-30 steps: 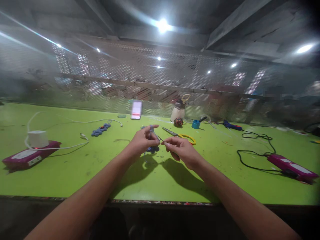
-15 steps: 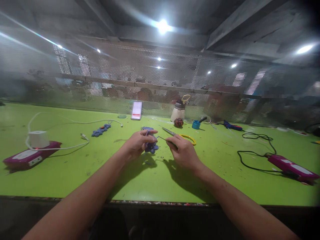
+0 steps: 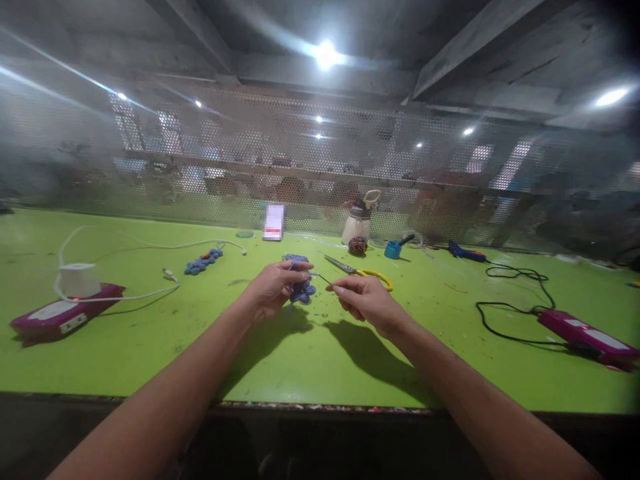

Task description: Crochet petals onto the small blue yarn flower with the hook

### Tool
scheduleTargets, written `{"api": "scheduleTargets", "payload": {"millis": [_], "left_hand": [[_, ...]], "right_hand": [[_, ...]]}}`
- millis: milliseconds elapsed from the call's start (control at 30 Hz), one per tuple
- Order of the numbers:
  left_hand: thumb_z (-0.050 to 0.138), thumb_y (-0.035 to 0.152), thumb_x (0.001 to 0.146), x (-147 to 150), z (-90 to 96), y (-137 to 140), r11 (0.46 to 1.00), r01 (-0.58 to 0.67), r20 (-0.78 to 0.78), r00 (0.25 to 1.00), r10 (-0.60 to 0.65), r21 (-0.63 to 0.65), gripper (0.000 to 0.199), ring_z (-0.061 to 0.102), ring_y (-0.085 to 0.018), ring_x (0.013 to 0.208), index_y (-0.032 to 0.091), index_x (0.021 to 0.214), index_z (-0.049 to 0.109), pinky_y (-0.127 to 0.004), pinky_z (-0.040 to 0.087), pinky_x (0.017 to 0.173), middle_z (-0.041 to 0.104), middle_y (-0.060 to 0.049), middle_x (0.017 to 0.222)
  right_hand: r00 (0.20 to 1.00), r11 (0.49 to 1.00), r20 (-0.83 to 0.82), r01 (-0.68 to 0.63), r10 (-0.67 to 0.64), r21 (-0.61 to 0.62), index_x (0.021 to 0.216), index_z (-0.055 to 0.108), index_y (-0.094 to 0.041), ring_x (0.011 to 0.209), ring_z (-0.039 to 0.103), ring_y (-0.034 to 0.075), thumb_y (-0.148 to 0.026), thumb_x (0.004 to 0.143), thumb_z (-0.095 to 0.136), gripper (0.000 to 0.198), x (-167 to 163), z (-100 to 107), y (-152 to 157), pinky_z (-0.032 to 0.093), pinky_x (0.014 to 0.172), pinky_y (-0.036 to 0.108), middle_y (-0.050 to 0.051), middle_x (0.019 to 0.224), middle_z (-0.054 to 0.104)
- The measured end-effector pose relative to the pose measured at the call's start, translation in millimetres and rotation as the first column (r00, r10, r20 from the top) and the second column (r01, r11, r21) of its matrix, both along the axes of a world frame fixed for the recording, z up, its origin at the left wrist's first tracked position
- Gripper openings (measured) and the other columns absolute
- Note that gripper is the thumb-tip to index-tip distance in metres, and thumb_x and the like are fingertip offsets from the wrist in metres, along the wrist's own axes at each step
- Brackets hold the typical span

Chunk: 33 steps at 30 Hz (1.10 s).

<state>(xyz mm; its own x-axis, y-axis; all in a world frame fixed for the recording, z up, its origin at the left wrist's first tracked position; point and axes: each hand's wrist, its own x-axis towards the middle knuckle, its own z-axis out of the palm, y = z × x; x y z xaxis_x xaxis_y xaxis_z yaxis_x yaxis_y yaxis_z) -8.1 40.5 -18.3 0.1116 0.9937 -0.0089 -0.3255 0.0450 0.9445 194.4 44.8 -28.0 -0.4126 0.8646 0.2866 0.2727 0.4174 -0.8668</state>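
Note:
Blue-purple crochet work (image 3: 301,292) hangs from the fingers of my left hand (image 3: 274,287), which is closed on it; the fingers hide part of the piece. A strand of its yarn runs over the left fingers. My right hand (image 3: 365,297) pinches a thin crochet hook (image 3: 323,278), whose tip points left and reaches the work beside my left fingertips. Just beyond my right hand lie scissors with yellow handles (image 3: 375,277), blades pointing to the upper left. Further left, another blue crochet piece (image 3: 203,261) with a small orange-red spot rests on the green table (image 3: 280,367).
Purple power strips lie at left (image 3: 50,313) and right (image 3: 585,337), with white and black cords. Along the back stand a phone (image 3: 273,222), a bottle (image 3: 356,223), a dark multicoloured ball (image 3: 357,246) and a blue pot (image 3: 393,250). A blue glue gun (image 3: 466,252) lies at back right.
My right hand has turned and lifted slightly, so more of the hook shows, its tip now closer to the crochet work. My left hand keeps its hold almost unmoved.

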Motion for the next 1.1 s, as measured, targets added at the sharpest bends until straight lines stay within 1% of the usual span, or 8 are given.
{"api": "scheduleTargets", "payload": {"millis": [100, 233, 367, 467, 567, 767, 933, 1100], "left_hand": [[0.071, 0.002, 0.07, 1, 0.2, 1, 1.0, 0.0, -0.013, 1.0, 0.0, 0.003, 0.019, 0.061, -0.014, 0.06, 0.009, 0.087, 0.07, -0.03, 0.053, 0.058, 0.065, -0.007, 0.071], [0.073, 0.004, 0.069, 3, -0.7, -1, 0.999, -0.003, -0.036, 0.999, 0.004, 0.033, 0.018, 0.062, -0.016, 0.06, 0.01, 0.086, 0.07, -0.032, 0.053, 0.059, 0.065, -0.008, 0.071], [0.076, 0.008, 0.068, 5, -1.4, -5, 0.994, -0.022, -0.078, 0.996, 0.03, 0.103, 0.019, 0.063, -0.018, 0.063, 0.011, 0.086, 0.071, -0.035, 0.053, 0.062, 0.067, -0.008, 0.074], [0.079, 0.01, 0.066, 7, -1.7, -6, 0.986, -0.051, -0.123, 0.99, 0.071, 0.16, 0.02, 0.063, -0.018, 0.064, 0.013, 0.084, 0.072, -0.036, 0.053, 0.064, 0.068, -0.007, 0.072], [0.079, 0.012, 0.065, 8, -1.4, -6, 0.973, -0.095, -0.161, 0.978, 0.131, 0.211, 0.017, 0.063, -0.017, 0.062, 0.013, 0.081, 0.073, -0.035, 0.052, 0.065, 0.068, -0.006, 0.07], [0.076, 0.013, 0.065, 10, -1.1, -7, 0.938, -0.166, -0.233, 0.942, 0.242, 0.306, 0.014, 0.062, -0.014, 0.061, 0.014, 0.079, 0.073, -0.031, 0.05, 0.066, 0.07, -0.004, 0.07], [0.073, 0.015, 0.065, 11, -3.2, -5, 0.902, -0.208, -0.276, 0.905, 0.325, 0.379, 0.015, 0.062, -0.014, 0.066, 0.014, 0.08, 0.074, -0.031, 0.051, 0.07, 0.071, -0.004, 0.074], [0.073, 0.017, 0.065, 11, -2.7, -5, 0.889, -0.196, -0.31, 0.888, 0.341, 0.415, 0.014, 0.063, -0.015, 0.067, 0.014, 0.079, 0.073, -0.03, 0.052, 0.069, 0.071, -0.004, 0.074]], "right_hand": [[0.994, 0.99, -0.077, -0.091, 0.083, -0.11, 0.091, 0.072, -0.012, 0.042, 0.038, 0.008, -0.042, 0.082, 0.061, 0.033, 1, 3, -2, 0.031, 0.043, 0.024, -0.005, 0.05, 0.044], [0.983, 0.977, -0.136, -0.141, 0.119, -0.162, 0.091, 0.072, -0.012, 0.045, 0.037, 0.008, -0.044, 0.079, 0.066, 0.035, 0, 6, -5, 0.031, 0.046, 0.024, -0.006, 0.051, 0.043], [0.984, 0.975, -0.144, -0.131, 0.106, -0.178, 0.097, 0.072, -0.012, 0.043, 0.031, 0.007, -0.045, 0.079, 0.066, 0.038, -2, 4, -5, 0.025, 0.044, 0.023, -0.007, 0.049, 0.041], [0.987, 0.974, -0.122, -0.126, 0.104, -0.188, 0.097, 0.072, -0.012, 0.042, 0.03, 0.006, -0.046, 0.08, 0.065, 0.039, -2, 3, -5, 0.021, 0.042, 0.022, -0.006, 0.052, 0.044], [0.989, 0.974, -0.095, -0.126, 0.11, -0.187, 0.097, 0.072, -0.012, 0.041, 0.031, 0.005, -0.047, 0.081, 0.063, 0.04, -1, 2, -5, 0.019, 0.041, 0.022, -0.004, 0.056, 0.049], [0.993, 0.984, -0.059, -0.105, 0.098, -0.141, 0.102, 0.071, -0.013, 0.042, 0.031, 0.005, -0.044, 0.086, 0.058, 0.037, 2, 2, -2, 0.019, 0.041, 0.022, -0.003, 0.059, 0.05], [0.995, 0.988, -0.006, -0.103, 0.103, -0.114, 0.088, 0.072, -0.013, 0.042, 0.029, 0.005, -0.041, 0.088, 0.057, 0.032, 2, 1, -2, 0.019, 0.041, 0.022, -0.002, 0.06, 0.053], [0.995, 0.991, 0.034, -0.086, 0.09, -0.104, 0.071, 0.068, -0.013, 0.042, 0.028, 0.005, -0.04, 0.089, 0.056, 0.034, 2, 0, -1, 0.019, 0.042, 0.023, -0.001, 0.06, 0.053]]}}
